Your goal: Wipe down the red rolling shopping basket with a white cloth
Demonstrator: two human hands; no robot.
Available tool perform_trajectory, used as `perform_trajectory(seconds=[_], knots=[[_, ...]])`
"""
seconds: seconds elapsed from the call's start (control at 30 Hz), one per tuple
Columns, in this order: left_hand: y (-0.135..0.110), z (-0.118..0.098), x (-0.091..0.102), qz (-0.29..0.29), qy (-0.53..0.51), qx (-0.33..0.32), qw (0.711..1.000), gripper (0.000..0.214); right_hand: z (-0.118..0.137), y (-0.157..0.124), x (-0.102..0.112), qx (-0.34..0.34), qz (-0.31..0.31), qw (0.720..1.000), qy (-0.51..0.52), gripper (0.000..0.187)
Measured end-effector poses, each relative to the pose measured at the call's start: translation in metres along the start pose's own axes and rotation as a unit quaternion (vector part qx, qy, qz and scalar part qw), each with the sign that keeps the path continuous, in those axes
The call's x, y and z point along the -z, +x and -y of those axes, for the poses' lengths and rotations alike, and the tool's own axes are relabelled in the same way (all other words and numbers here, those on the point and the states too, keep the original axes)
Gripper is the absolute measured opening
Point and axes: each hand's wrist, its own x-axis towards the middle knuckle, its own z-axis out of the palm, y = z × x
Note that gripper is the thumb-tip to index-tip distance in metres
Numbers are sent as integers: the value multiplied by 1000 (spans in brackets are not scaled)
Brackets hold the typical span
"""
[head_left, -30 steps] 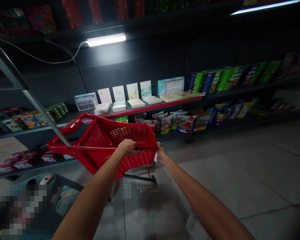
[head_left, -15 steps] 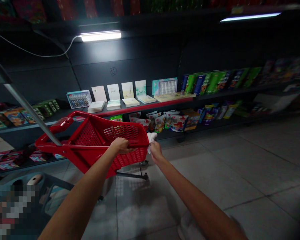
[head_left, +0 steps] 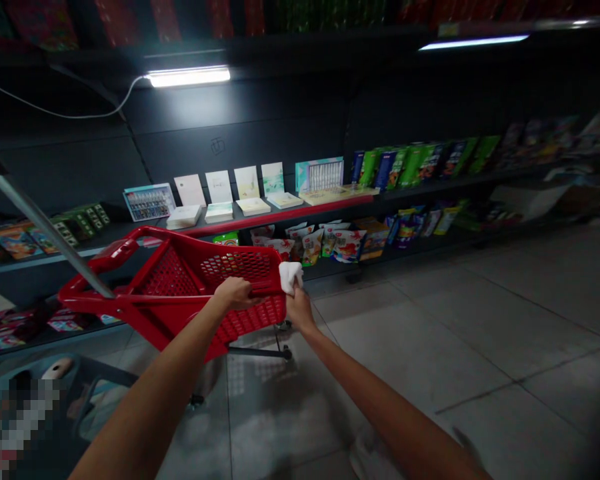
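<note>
A red shopping cart point(head_left: 180, 319) stands side-on before me, its handle end to the left. My left hand point(head_left: 235, 293) is closed over the cart's near top rim. At the front right corner of the basket, my right hand point(head_left: 299, 307) grips a white cloth point(head_left: 291, 276) and presses it against the rim. The cloth is bunched up above the fingers, which are partly hidden behind it.
Behind the cart, a dark shelf holds notebooks point(head_left: 253, 205), boxed pens point(head_left: 320, 176) and green and blue snack packs point(head_left: 413, 167). Snack bags point(head_left: 349, 245) sit lower down. A grey-blue plastic basket or cart point(head_left: 93, 367) is at lower left. Tiled floor point(head_left: 410, 347) extends right.
My right hand has shifted the cloth slightly left and up on the cart's front corner, and more of the cloth shows. My left hand stays on the rim. The whole view has shifted slightly.
</note>
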Motion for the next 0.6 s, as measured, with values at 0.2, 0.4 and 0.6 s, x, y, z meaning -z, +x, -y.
perform_trajectory(seconds=[0.2,0.4,0.6], knots=[[2,-4,-5,-26,-13,-50,998,46,42,-24,-12,247,93,953,-148,81],[1,-12,-2,-8,-9,-30,999,41,59,-33,-24,246,70,947,-192,77],[-13,-18,10,-142,-99,69,983,30,49,-25,4,254,81,930,-253,63]])
